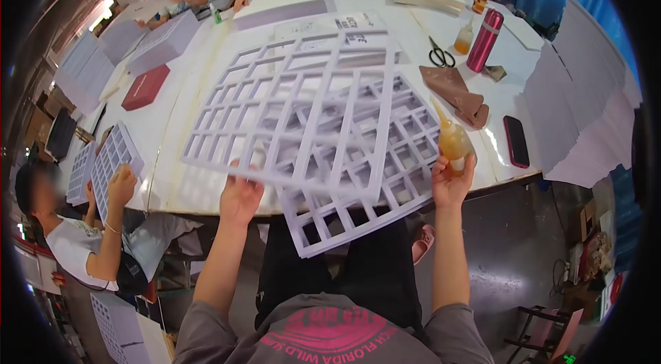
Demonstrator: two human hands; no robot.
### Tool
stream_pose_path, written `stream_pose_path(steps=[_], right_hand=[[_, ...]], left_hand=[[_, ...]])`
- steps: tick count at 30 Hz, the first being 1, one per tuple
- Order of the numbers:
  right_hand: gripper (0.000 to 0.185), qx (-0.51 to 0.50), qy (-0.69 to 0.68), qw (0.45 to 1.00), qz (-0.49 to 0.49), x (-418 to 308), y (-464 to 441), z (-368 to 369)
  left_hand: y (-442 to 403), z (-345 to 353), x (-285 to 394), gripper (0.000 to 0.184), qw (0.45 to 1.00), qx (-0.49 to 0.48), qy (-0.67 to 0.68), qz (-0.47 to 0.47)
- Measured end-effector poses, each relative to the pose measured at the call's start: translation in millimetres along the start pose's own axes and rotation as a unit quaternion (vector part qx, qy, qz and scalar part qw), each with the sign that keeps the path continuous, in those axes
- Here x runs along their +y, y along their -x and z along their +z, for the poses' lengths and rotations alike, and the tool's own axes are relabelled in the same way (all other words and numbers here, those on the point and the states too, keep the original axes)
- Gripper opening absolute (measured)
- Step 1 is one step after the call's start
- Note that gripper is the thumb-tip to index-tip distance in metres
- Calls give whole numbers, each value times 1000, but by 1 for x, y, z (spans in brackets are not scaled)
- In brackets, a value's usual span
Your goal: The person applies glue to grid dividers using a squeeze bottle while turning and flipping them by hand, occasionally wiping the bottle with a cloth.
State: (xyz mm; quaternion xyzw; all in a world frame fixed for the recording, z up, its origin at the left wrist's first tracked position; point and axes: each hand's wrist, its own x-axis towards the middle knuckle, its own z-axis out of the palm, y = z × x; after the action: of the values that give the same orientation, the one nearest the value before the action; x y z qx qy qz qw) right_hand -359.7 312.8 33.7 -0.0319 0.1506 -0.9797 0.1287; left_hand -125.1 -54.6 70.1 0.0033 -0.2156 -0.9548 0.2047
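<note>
My left hand [241,195] grips the near edge of a white cut-out grid sheet [384,123], which is raised, tilted and slightly blurred. Under it lies another white grid frame [365,228], turned at an angle and jutting past the table's near edge. Its middle is partly covered by the raised sheet. In my right hand [451,184] is a squeeze bottle [454,142] of amber liquid, its narrow nozzle pointing up. The bottle is beside the right side of the lower frame.
To the right are a phone [515,141], a brown cloth [454,92], scissors [441,53], a pink flask [485,40] and a second amber bottle [464,39]. A red box [146,87] is left. Another person [103,240] handles grid sheets at left; others sit across the table.
</note>
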Motion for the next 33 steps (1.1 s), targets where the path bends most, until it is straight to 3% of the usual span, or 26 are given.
stream_pose_path(steps=[6,15,16,19,20,23,27,29,33], right_hand=[[51,39,4,999,-23,3,5,9],[48,54,-8,998,-24,1,6,14],[48,51,-4,998,-28,2,5,14],[56,37,-4,999,-35,2,4,2],[56,39,1,999,-34,2,4,0],[53,42,12,999,-29,0,6,4],[50,31,1,999,-9,0,5,1],[51,1,-7,1000,0,-1,3,-2],[56,-16,26,1000,3,0,7,3]], left_hand=[[-159,28,-64,17,984,100,-144,-42],[-228,30,-124,7,958,197,-182,-98],[-254,12,-126,27,963,171,-180,-101],[-292,44,-125,52,985,125,-121,-13],[-294,53,-124,69,987,112,-111,-24],[-283,50,-133,70,969,55,-220,-99],[-227,46,-131,48,862,-23,-469,-188],[-204,25,-125,40,743,-67,-655,-116],[-142,9,-89,36,659,-70,-743,95]])
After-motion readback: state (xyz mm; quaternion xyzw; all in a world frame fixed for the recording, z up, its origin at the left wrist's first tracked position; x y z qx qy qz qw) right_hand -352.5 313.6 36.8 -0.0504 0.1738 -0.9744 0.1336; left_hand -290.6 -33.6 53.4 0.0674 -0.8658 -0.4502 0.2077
